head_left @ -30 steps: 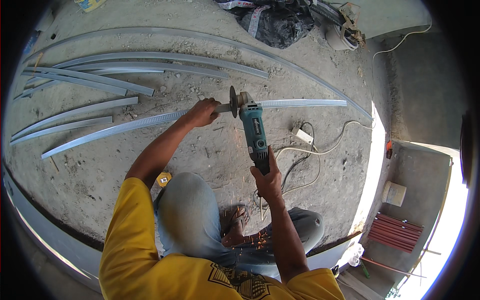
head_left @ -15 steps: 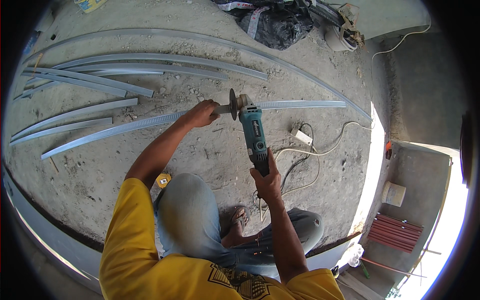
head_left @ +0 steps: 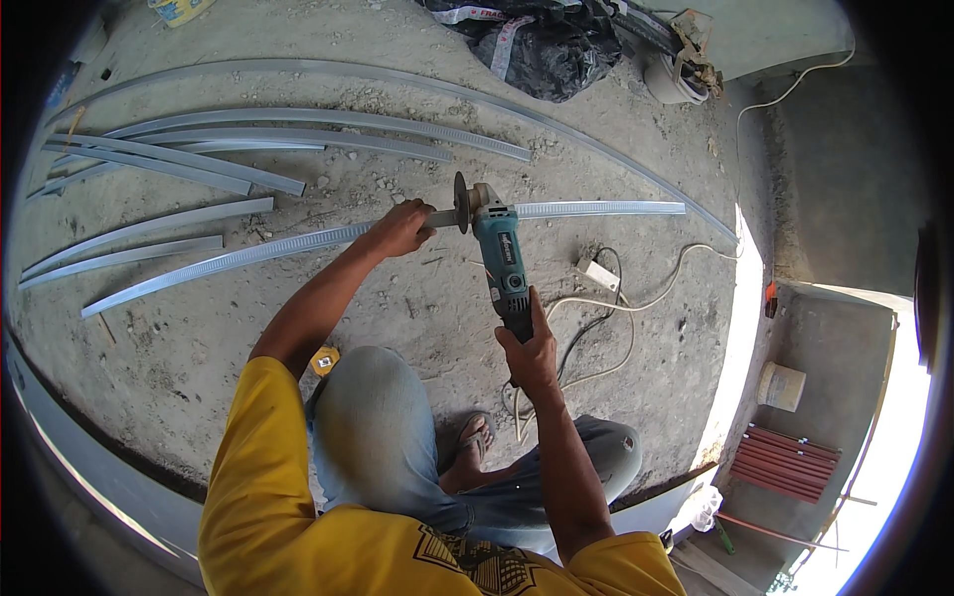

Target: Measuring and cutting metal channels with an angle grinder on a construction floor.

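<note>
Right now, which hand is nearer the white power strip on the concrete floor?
Right. The right hand grips the teal angle grinder's rear, just left of the white power strip. The left hand holds the long grey metal strip, farther left.

A black plastic bag (head_left: 542,45) lies crumpled at the top of the concrete floor, a white printed strip across its folds; a yellow package (head_left: 179,10) sits at the top left edge, cut off by the rim; the teal angle grinder (head_left: 502,263) carries a small dark label on its body.
</note>
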Motion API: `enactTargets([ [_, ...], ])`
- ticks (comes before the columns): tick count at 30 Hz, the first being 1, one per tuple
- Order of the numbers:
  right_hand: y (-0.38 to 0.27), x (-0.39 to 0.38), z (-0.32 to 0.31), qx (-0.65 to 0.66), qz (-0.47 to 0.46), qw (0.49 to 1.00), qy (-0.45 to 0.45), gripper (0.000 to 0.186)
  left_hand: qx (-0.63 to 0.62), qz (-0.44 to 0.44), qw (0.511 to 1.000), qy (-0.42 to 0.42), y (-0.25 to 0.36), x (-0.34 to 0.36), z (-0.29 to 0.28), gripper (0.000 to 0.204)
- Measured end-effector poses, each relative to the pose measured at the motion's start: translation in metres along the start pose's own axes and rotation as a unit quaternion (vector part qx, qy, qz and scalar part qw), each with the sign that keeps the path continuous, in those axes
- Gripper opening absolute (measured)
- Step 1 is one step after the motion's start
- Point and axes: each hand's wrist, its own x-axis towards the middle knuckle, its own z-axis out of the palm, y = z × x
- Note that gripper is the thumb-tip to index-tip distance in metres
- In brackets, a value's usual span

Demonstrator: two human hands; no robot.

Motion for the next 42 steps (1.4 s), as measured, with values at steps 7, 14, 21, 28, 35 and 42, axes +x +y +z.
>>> enactTargets([
  [7, -0.005, 0.001, 0.000, -0.004, -0.003, 1.000, 0.000, 0.079, 0.024, 0.028, 0.999, 0.031, 0.000, -0.003, 0.001, 0.032],
  [14, -0.011, 0.006, 0.003, -0.007, 0.007, 1.000, -0.011, 0.079, 0.029, 0.034, 0.998, 0.040, -0.004, -0.006, 0.004, 0.033],
  [21, 0.008, 0.008, 0.007, -0.005, -0.035, 0.999, 0.011, 0.078, 0.023, 0.032, 0.999, 0.036, 0.000, -0.003, 0.001, 0.033],
  [28, 0.006, 0.007, 0.006, -0.005, -0.003, 1.000, -0.001, 0.078, 0.022, 0.033, 0.999, 0.030, -0.005, -0.003, 0.001, 0.034],
  [35, 0.009, 0.006, 0.007, 0.001, -0.022, 1.000, -0.005, 0.078, 0.024, 0.027, 0.999, 0.031, -0.008, -0.005, 0.004, 0.034],
  [42, 0.011, 0.005, 0.011, 0.040, -0.016, 0.999, -0.010, 0.079, 0.011, 0.032, 0.998, 0.050, -0.011, -0.006, 0.001, 0.033],
])
